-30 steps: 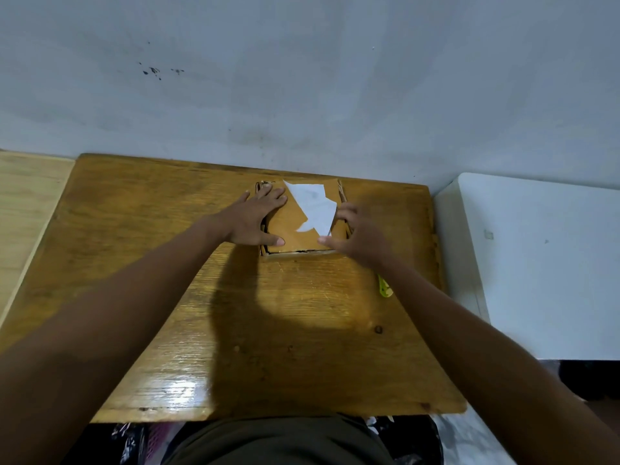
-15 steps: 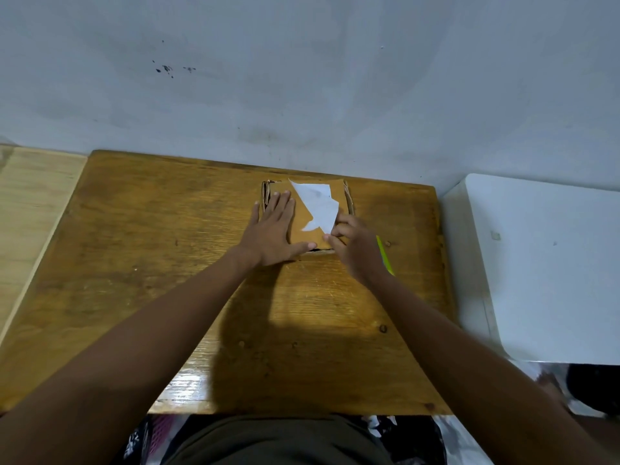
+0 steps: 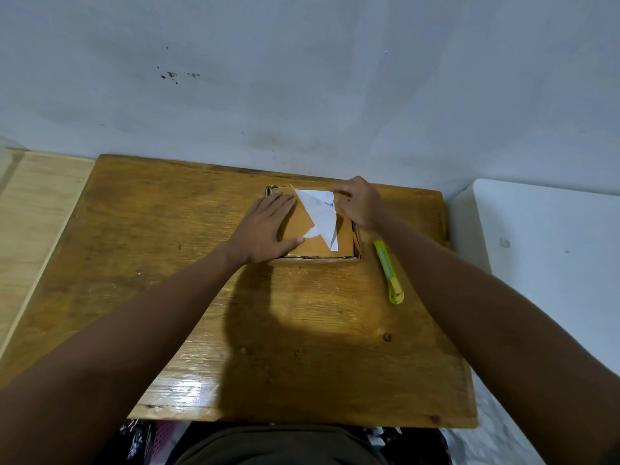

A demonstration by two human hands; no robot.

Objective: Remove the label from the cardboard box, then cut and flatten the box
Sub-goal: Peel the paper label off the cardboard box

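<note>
A small brown cardboard box [image 3: 310, 245] lies at the far middle of the wooden table [image 3: 167, 263], close to the wall. A white label [image 3: 320, 214] lies across its top, partly peeled, with a loose lower corner. My left hand [image 3: 265, 229] rests flat on the box's left part, fingers spread, pressing it down. My right hand [image 3: 360, 204] sits at the box's far right corner, with its fingers pinching the label's upper edge. A yellow-green utility knife [image 3: 389, 271] lies on the table just right of the box, untouched.
A grey-white wall stands right behind the table. A white surface [image 3: 543, 263] adjoins the table on the right, and a pale wooden surface [image 3: 30, 213] lies on the left. My dark-clothed lap shows below the table's near edge.
My right hand moved from the label's near corner up to its far right edge, uncovering the knife. My left hand stayed flat on the box's left side.
</note>
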